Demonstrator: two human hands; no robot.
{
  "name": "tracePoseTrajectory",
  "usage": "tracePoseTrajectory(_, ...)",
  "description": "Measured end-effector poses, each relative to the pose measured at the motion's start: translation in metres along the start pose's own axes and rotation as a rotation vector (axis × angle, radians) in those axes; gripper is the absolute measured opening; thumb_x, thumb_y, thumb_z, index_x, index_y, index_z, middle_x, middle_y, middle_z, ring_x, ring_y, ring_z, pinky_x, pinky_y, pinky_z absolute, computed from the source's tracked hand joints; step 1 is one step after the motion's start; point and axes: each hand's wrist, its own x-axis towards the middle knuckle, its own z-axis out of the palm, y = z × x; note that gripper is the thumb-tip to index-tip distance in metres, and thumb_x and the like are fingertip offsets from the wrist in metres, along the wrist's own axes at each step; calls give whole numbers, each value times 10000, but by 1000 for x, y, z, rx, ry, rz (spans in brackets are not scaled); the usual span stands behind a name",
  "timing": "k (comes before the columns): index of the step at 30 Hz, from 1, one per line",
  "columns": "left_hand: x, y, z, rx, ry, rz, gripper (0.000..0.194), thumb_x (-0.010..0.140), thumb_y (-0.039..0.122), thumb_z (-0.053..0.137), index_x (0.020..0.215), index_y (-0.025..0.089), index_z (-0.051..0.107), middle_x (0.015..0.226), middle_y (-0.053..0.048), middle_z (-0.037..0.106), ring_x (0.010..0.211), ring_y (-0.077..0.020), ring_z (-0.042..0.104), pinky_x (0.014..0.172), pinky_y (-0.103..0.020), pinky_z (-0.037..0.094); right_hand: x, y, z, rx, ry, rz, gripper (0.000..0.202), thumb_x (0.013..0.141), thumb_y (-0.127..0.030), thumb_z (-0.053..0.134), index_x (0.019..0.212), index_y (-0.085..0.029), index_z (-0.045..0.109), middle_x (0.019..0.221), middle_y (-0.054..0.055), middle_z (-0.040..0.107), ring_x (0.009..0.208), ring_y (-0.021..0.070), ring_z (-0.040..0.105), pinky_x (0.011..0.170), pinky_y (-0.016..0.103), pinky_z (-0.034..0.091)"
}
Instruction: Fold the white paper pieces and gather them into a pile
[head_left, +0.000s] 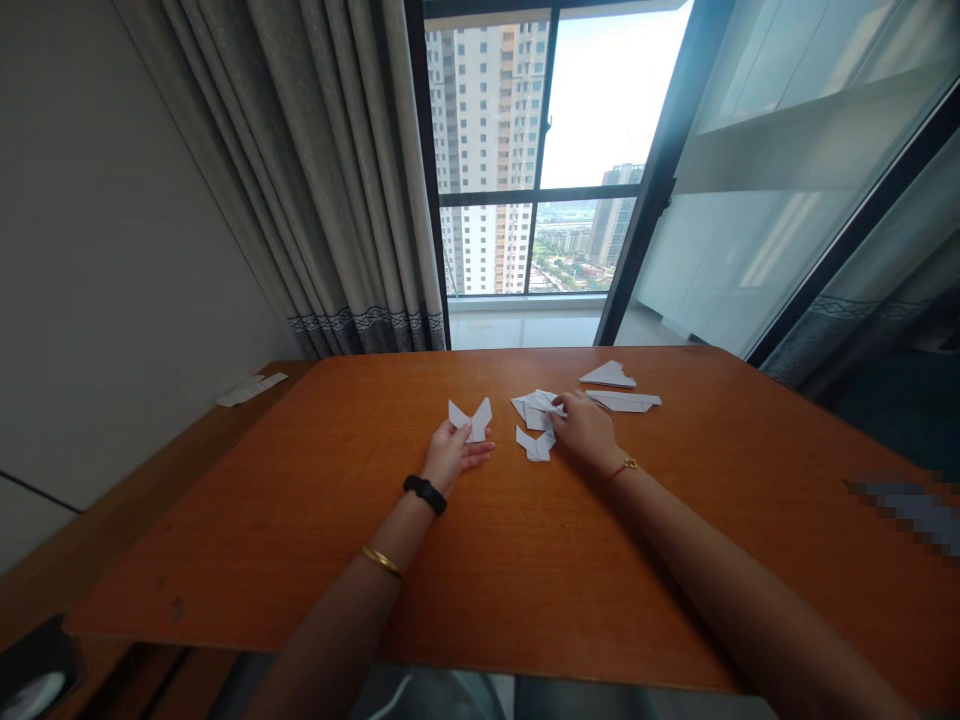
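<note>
My left hand (454, 448) holds a white folded paper piece (471, 420) with two pointed wings, like a butterfly, just above the table. The thumb presses on its front, while the other fingers reach out behind it. Over to the right, my right hand (583, 428) has its fingertips closed on the edge of a folded white paper (534, 408) in a small group. Its fingers partly cover that paper. Just below, near the wrist side, lies another winged paper piece (534, 444), much like the one in my left hand.
Behind my right hand lie a triangular folded paper (609, 375) and a long folded paper strip (626, 401). The wooden table (360, 560) has rounded far corners. More white paper (251, 388) rests on a ledge at the left. A blurred-out object (915, 512) sits at the right edge.
</note>
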Motion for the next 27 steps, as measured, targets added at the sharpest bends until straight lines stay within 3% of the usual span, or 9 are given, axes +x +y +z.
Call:
tracePoseTrajectory(2,0,-1,0,7,-9,-4,154,880,215,540,1014,146,509,941,-129,700,681,-179,707,545,-232,551,-13,-8,1,-85,-223,-159,224,822,-400,561,917,-235,678,1045,65,612,879,207,584,726,289,407)
tracePoseTrajectory(4,-1,-1,0,12,-16,-5,163,872,220,553,1012,151,508,946,-127,700,701,-183,709,553,-230,550,-23,-16,1,-128,-323,-250,270,781,-449,619,944,-244,686,1082,66,602,965,226,563,778,291,407)
tracePoseTrajectory(7,-1,-2,0,21,-21,-6,169,868,232,562,1008,157,504,968,-130,696,731,-190,711,570,-231,548,-30,-24,-1,-185,-309,-272,351,691,-453,718,951,-221,675,1123,101,580,1073,279,497,866,337,383)
tracePoseTrajectory(10,-1,-3,4,36,-21,-30,137,890,224,528,1009,161,503,995,-127,686,760,-188,711,598,-240,549,-31,-27,-4,-130,-295,-244,288,631,-379,771,837,-220,648,1057,73,615,1036,282,502,843,356,379)
tracePoseTrajectory(13,0,-5,12,67,-36,-87,122,898,214,521,1006,160,507,990,-119,680,762,-181,709,621,-248,549,-28,-29,-13,147,-279,-196,120,697,-263,689,763,-198,613,871,31,648,844,199,558,740,290,395)
tracePoseTrajectory(16,0,-9,19,92,-63,-111,158,873,233,573,1002,160,516,1006,-117,677,754,-179,708,629,-250,547,-24,-34,-24,451,-223,-162,74,731,-248,626,768,-191,598,766,4,627,693,154,538,649,260,394)
tracePoseTrajectory(19,-3,-15,24,79,-127,-110,234,847,274,618,1036,170,529,1021,-114,680,764,-179,707,636,-252,547,-26,-45,-28,582,-191,-220,167,707,-249,644,862,-202,602,828,2,622,702,154,531,647,267,402)
tracePoseTrajectory(22,-8,-20,26,66,-228,-124,328,799,284,669,1082,179,540,987,-107,692,761,-184,706,647,-257,551,-32,-53,-20,555,-160,-302,234,682,-186,648,913,-205,614,909,17,624,797,174,545,718,293,415)
tracePoseTrajectory(27,-15,-19,29,32,-272,-142,329,785,191,613,1099,183,516,970,-94,689,745,-201,712,638,-266,556,-40,-53,-8,502,-164,-313,306,692,-159,636,994,-204,614,986,26,620,889,186,549,792,317,418)
